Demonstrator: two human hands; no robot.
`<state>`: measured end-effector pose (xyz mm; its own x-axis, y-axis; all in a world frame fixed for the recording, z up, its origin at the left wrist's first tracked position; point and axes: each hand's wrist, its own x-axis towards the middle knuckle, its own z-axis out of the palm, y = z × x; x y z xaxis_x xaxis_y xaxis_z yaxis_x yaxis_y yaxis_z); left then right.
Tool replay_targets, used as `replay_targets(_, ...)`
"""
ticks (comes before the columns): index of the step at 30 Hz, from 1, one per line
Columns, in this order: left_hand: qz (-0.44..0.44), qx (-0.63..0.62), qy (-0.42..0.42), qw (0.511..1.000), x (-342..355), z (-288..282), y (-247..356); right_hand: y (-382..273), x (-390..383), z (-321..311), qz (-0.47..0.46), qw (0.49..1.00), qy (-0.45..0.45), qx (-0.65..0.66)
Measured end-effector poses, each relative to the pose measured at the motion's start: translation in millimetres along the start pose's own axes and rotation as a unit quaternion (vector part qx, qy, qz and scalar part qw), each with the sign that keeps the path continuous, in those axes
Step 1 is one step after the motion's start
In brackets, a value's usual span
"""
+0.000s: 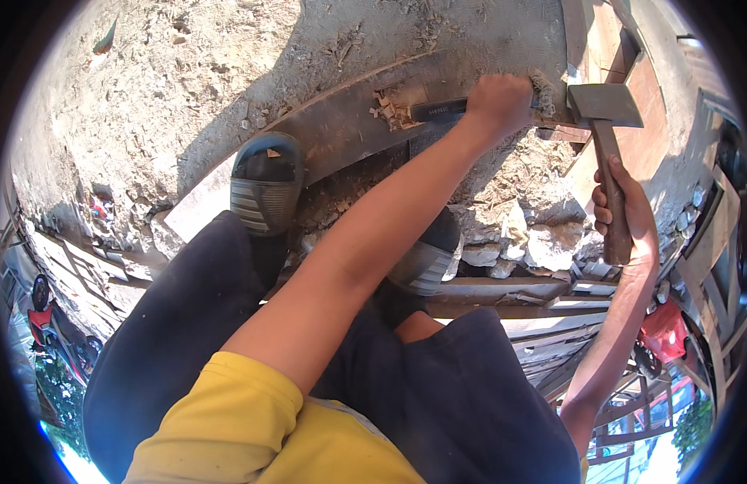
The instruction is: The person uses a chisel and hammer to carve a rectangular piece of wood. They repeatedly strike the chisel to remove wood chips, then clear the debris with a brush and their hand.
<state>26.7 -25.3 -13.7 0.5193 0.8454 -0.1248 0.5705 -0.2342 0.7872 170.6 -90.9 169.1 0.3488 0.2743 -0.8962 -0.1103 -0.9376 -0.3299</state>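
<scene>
- Up at the far end of the dark wooden plank (341,129), the left hand (498,103) has its fingers (510,85) curled tight round a chisel (438,109), whose dark shaft lies along the wood and points left toward a notch.
- Pale wood chips (387,109) sit in a small heap just at the chisel's tip, on the plank's surface.
- Lower right, the right hand (627,214) has its fingers (603,211) wrapped closed round the wooden handle of a hammer (606,121); the grey metal head stands above the hand, just beside the left hand and close to the chisel's struck end. Whether head and chisel touch cannot be told.
- Two feet in grey-and-black slippers (266,187) rest on the plank and the rubble beside it; dark trousers (188,323) and a yellow sleeve (228,419) fill the lower part of the view.
- Broken pale stones (543,238) lie under the right side of the plank, with sandy ground (147,81) beyond it.
- Stacked timber boards (551,315) lie below the stones, near the right forearm.
</scene>
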Motion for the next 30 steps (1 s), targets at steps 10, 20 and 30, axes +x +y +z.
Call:
replay_targets(10,-0.031,-0.013,0.011,0.999,0.8,-0.3,0.7,28.0,24.9,30.7,-0.072,0.99,-0.008,0.122)
replay_targets(20,-0.006,0.023,0.009,1.0,1.9,0.9,0.6,-24.5,1.8,-74.2,-0.176,0.973,-0.023,0.145)
replay_targets(30,-0.029,0.007,-0.011,0.999,1.8,3.0,1.3,11.7,10.1,38.7,-0.017,0.997,-0.053,0.047)
